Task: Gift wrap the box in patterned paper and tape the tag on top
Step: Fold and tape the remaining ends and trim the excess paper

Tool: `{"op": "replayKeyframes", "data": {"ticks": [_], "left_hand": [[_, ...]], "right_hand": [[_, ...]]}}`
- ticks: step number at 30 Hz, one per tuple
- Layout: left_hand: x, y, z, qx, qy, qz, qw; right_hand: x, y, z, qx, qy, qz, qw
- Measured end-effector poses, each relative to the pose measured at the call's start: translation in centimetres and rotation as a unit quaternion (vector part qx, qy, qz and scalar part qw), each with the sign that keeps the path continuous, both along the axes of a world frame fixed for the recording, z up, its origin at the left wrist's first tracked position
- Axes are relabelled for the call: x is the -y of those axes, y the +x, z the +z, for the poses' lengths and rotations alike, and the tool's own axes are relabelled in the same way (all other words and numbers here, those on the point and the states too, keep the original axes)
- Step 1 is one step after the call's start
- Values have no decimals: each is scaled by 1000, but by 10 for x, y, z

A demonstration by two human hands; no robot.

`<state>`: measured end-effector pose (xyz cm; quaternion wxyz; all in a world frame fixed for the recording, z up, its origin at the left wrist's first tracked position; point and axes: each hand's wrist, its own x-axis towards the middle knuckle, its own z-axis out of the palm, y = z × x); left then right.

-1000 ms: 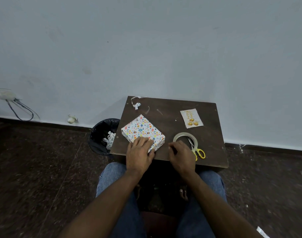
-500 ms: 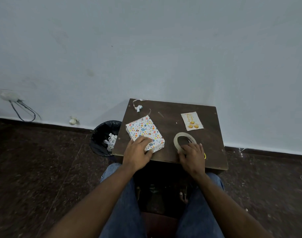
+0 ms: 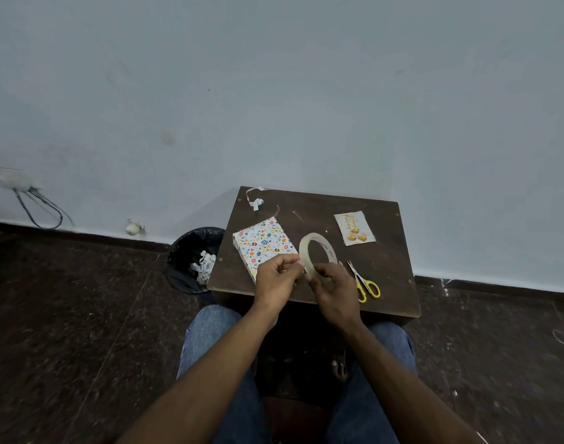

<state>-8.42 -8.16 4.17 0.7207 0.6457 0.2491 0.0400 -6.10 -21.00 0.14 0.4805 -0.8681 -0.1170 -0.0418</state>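
A: While the right hand (image 3: 333, 291) grips the clear ring-shaped tape roll (image 3: 317, 256), why is it raised?
B: So the left hand (image 3: 279, 278) can pinch its end; the patterned paper-wrapped box (image 3: 263, 246) lies beside them, the cream card tag (image 3: 354, 228) apart.

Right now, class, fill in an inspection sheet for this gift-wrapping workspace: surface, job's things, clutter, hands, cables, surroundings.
Surface: dark wooden table, scuffed.
Job's things: wrapped box on table; tag lying apart from it at the far right; tape roll held up; scissors on table.
Clutter: paper scraps at the far edge.
Hands: right hand grips tape roll; left hand pinches at its edge.
Cables: wires below a wall socket.
Surroundings: bin holding scraps; pale wall.
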Motion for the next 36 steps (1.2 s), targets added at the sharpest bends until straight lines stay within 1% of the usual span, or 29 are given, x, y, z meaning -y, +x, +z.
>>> {"op": "replayKeyframes", "data": {"ticks": [3, 5, 8, 10, 12, 15, 17, 19, 21, 24, 28, 31, 36], "left_hand": [[-3, -2, 0, -41, -12, -13, 999], [-7, -4, 0, -48, 0, -26, 999], [-12, -5, -3, -46, 56, -49, 996], [-14, -5, -5, -44, 125, -64, 989], [-15, -4, -7, -51, 228, -86, 968], [-10, -9, -1, -63, 402, -121, 906], [-8, -13, 1, -26, 458, -132, 879], [-6, -16, 4, 12, 491, -154, 858], [-6, -18, 5, 52, 514, -176, 838], [-8, -17, 7, 98, 531, -180, 822], [-12, -13, 8, 101, 509, -158, 840], [-12, -13, 10, 108, 504, -146, 844], [-11, -13, 6, 141, 483, -108, 857]], "right_hand": [[2, -1, -4, -11, -14, -1, 1000], [4, -3, -3, -11, -19, 7, 1000], [5, -6, -1, -18, -32, 7, 999], [5, -9, 0, -11, -43, 7, 999], [4, -13, 3, 0, -56, 1, 998], [0, -16, 9, -22, -73, -11, 997], [-2, -14, 7, -45, -77, -18, 996], [-3, -12, 5, -78, -53, -34, 995], [-2, -11, 4, -104, -8, -37, 994], [0, -9, 5, -95, 18, 12, 995], [2, -7, 1, -74, 28, 36, 996], [1, -8, 1, -62, 71, 47, 994], [-2, -11, 7, -50, 132, 63, 988]]}}
